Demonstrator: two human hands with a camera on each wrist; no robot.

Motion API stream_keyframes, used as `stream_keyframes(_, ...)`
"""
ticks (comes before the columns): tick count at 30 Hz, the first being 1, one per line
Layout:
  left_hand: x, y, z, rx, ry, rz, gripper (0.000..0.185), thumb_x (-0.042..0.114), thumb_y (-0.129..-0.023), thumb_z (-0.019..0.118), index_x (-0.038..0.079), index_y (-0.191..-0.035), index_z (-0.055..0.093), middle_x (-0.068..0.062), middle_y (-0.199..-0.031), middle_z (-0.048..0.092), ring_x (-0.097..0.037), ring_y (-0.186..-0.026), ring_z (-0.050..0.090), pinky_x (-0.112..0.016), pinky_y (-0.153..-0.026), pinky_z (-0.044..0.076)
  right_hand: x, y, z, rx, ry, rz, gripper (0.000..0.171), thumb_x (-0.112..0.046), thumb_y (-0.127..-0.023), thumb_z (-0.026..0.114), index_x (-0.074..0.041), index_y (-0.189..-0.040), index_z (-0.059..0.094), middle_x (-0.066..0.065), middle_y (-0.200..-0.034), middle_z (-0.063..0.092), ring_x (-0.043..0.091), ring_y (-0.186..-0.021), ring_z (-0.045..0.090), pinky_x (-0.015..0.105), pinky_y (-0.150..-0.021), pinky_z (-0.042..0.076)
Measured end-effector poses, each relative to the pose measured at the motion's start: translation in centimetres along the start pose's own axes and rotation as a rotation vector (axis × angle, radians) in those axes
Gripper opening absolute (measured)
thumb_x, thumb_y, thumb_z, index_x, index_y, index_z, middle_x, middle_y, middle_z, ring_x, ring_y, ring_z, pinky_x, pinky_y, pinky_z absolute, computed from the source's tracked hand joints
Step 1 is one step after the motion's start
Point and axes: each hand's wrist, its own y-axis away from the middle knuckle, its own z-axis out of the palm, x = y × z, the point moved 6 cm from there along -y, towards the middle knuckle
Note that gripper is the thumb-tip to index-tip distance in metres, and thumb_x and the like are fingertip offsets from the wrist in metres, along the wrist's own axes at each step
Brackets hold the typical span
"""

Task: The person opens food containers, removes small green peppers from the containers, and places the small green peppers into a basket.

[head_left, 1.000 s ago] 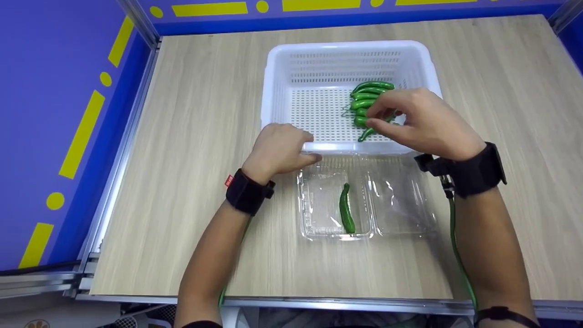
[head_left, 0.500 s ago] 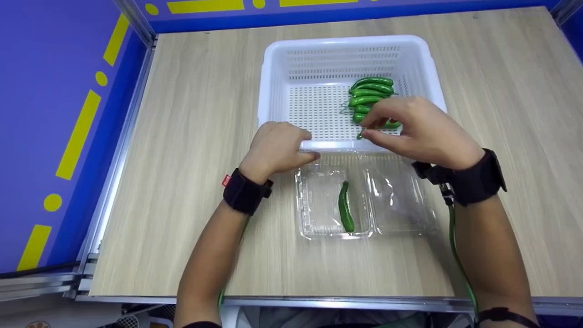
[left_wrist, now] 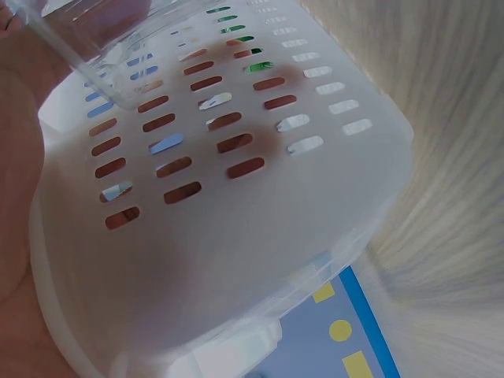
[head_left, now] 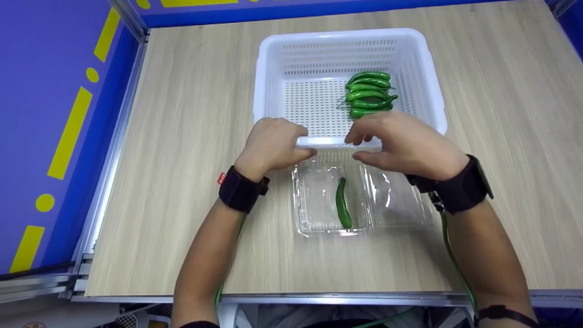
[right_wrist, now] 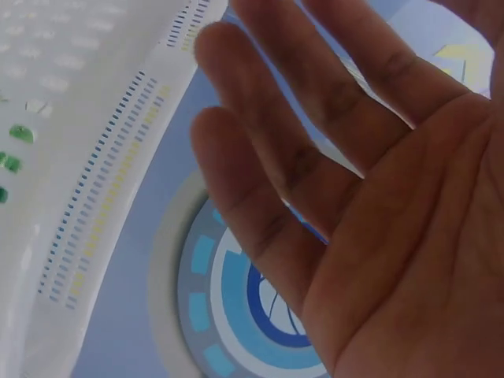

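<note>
A white perforated basket holds several green chilli peppers lying side by side at its right. My left hand grips the basket's front rim, index finger over the inside and thumb in front. In the left wrist view that hand lies along the slotted wall. My right hand hovers over the front rim, its thumb and fingers apart with nothing visible between them. The right wrist view shows its palm with spread fingers. One green chilli pepper lies in a clear plastic box.
The box's clear lid half lies folded flat to the right, below my right hand. A pale wooden table bears everything. Blue panels with yellow marks stand at the left and back. A green cable runs along my right forearm.
My right hand has drawn back from the chilli peppers toward the front rim, uncovering more of them. My left hand stays at the rim. The head view has shifted slightly.
</note>
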Motion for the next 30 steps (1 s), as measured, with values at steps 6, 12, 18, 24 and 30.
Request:
stream_keyframes(6, -0.1, 0.2, 0.0, -0.008, 0.014, -0.006, 0.039, 0.058, -0.09, 0.063, 0.021, -0.076, 0.059, 0.005, -0.069, 0.06, -0.018, -0.065, 0.057, -0.041, -0.065, 0.049, -1.3, -0.1, 1.0, -0.036, 0.061, 0.004, 0.02, -0.011, -0.082, 0.077, -0.014, -0.101, 0.073, -0.001, -0.098, 0.073, 0.017, -0.088, 0.069, 0.038, -0.078, 0.055)
stream_keyframes(12, -0.3, 0.2, -0.1, -0.007, -0.003, -0.009, 0.039, 0.057, -0.09, 0.062, 0.021, -0.076, 0.056, 0.005, -0.068, 0.057, -0.018, -0.064, 0.055, -0.041, -0.063, 0.048, -2.2, -0.2, 2.1, -0.095, 0.058, 0.003, 0.021, -0.01, -0.083, 0.076, -0.013, -0.103, 0.073, 0.001, -0.099, 0.074, 0.02, -0.091, 0.07, 0.041, -0.08, 0.055)
stream_keyframes(18, -0.3, 0.3, -0.2, -0.004, -0.005, -0.004, 0.038, 0.055, -0.091, 0.062, 0.021, -0.076, 0.057, 0.005, -0.069, 0.057, -0.018, -0.065, 0.054, -0.042, -0.063, 0.048, -2.3, -0.4, 4.1, -0.155, 0.121, 0.06, 0.024, -0.013, -0.078, 0.079, -0.013, -0.101, 0.073, 0.003, -0.093, 0.074, 0.024, -0.085, 0.07, 0.042, -0.075, 0.055)
stream_keyframes(24, -0.1, 0.3, -0.3, -0.02, -0.003, -0.004, 0.04, 0.058, -0.092, 0.061, 0.022, -0.076, 0.055, 0.006, -0.068, 0.054, -0.017, -0.065, 0.053, -0.04, -0.063, 0.048, -3.5, -0.2, 5.1, -0.15, 0.18, 0.059, 0.022, -0.009, -0.075, 0.079, -0.011, -0.096, 0.072, 0.004, -0.086, 0.074, 0.024, -0.075, 0.069, 0.041, -0.066, 0.056)
stream_keyframes(30, -0.1, 0.3, -0.1, -0.039, -0.001, -0.007, 0.043, 0.061, -0.093, 0.059, 0.022, -0.074, 0.053, 0.006, -0.066, 0.051, -0.016, -0.063, 0.052, -0.037, -0.061, 0.046, -4.2, 0.1, 5.8, -0.164, 0.199, 0.049, 0.023, -0.006, -0.074, 0.077, -0.011, -0.096, 0.072, 0.003, -0.089, 0.076, 0.025, -0.077, 0.072, 0.042, -0.066, 0.057)
